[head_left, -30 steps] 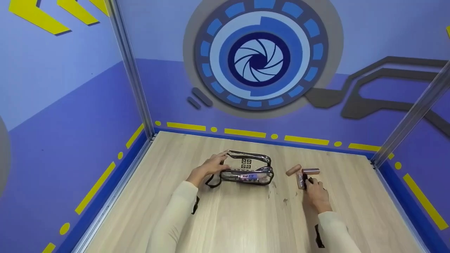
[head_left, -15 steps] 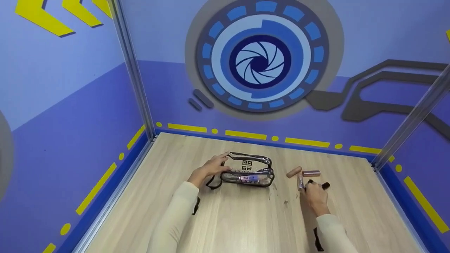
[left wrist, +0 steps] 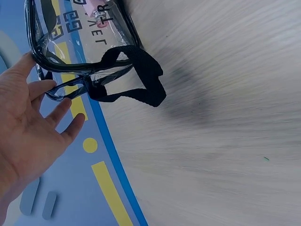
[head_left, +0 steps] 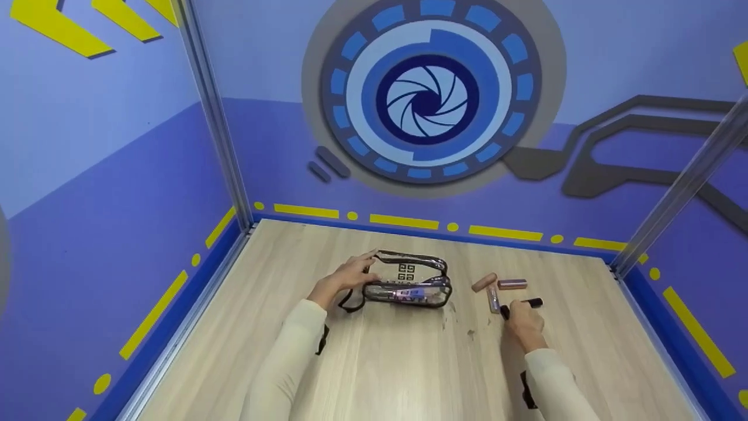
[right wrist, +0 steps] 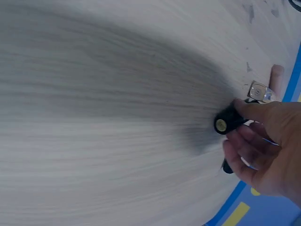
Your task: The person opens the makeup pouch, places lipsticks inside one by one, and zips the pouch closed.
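Note:
A clear pouch (head_left: 407,295) with black trim lies on the table, a pink and purple item (left wrist: 96,8) inside. At its left end my left hand (head_left: 352,273) holds the rim between thumb and fingers. A black wrist strap (left wrist: 149,77) loops from that end. My right hand (head_left: 526,321) pinches a black lipstick (right wrist: 226,121), its round gold end label facing the right wrist camera. A second black lipstick (head_left: 534,302) lies beyond the hand, partly hidden by it. Just left of these are a rose-gold tube (head_left: 484,282), another rose-gold tube (head_left: 512,284) and a clear-ended tube (head_left: 494,299).
The wooden table (head_left: 403,362) is bounded by a blue printed back wall (head_left: 263,152) and side walls. Metal posts (head_left: 216,117) stand at its back corners. Small dark marks (head_left: 471,334) show on the wood right of the pouch.
My right hand has turned the black lipstick and shifted slightly, and the second black lipstick now shows behind it. My left hand and the pouch stay in place.

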Demonstrator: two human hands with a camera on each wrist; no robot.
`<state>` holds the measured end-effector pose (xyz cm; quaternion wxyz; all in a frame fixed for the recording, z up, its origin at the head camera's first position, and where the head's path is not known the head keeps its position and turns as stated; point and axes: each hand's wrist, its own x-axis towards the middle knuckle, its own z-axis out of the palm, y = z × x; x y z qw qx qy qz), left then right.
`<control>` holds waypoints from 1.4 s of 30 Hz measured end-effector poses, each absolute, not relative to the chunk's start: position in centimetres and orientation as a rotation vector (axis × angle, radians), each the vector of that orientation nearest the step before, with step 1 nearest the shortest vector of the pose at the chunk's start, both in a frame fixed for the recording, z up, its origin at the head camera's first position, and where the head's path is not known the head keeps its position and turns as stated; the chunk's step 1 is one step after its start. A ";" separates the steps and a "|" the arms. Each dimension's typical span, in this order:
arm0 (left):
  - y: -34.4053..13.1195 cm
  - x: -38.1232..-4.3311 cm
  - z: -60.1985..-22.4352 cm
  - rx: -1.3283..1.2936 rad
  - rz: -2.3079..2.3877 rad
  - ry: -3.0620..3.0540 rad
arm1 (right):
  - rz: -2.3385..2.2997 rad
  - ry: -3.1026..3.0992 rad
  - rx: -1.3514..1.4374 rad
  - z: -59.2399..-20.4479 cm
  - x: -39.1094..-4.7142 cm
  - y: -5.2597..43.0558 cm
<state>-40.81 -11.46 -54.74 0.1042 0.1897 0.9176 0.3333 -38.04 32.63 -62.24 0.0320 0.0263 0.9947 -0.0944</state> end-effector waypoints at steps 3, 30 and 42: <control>-11.5 -40.9 -54.6 0.553 0.998 2.704 | -0.361 3.009 0.133 -61.8 -37.9 32.7; -11.6 -41.3 -55.0 0.632 1.036 2.700 | -0.819 3.251 -0.582 -50.4 -40.8 19.7; -11.6 -41.5 -54.9 0.667 1.031 2.688 | -0.486 3.054 -0.918 -50.8 -41.0 15.5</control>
